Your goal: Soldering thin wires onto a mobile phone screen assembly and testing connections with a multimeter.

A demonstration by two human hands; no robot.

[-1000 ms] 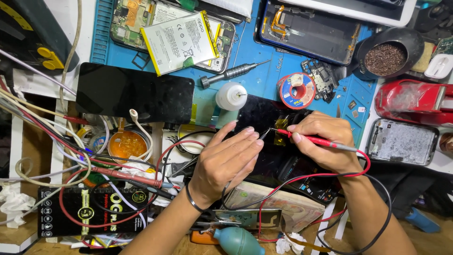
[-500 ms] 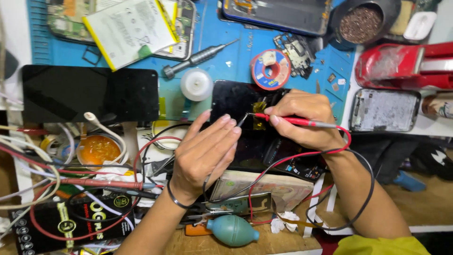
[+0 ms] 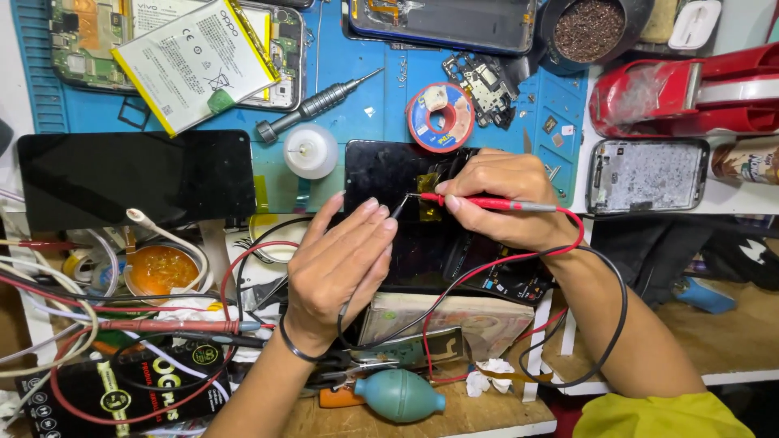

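Counter [image 3: 734,207] is cluttered, blue work mat [image 3: 365,89] across the top half. Biggest item: black phone screen panel [image 3: 134,174] lying flat at left, well apart from both hands. Next, the dark phone [image 3: 381,174] under work, centre, lower edge of the mat, partly covered by the hands. Red tape dispenser [image 3: 690,89] top right, bare phone back frame [image 3: 645,174] just below it. White battery [image 3: 195,61] lies on an opened phone top left. Dark bowl [image 3: 592,28] of brown granules top right.

Left hand [image 3: 337,268]: fingers straight and together, lying on the dark phone's lower left part, no grip on anything, a black cable runs under the palm. Right hand [image 3: 507,199]: grip pinched on a red probe [image 3: 487,203], thumb and forefinger near the front; the metal tip sits at a small yellow patch [image 3: 428,180] on the dark phone.

Smaller stuff: teal blower bulb [image 3: 398,395] at the near edge, orange flux tin [image 3: 161,269] left, white round bottle cap [image 3: 310,152] just left of the dark phone, red solder wick reel [image 3: 441,116] above it, grey screwdriver [image 3: 316,105] on the mat.
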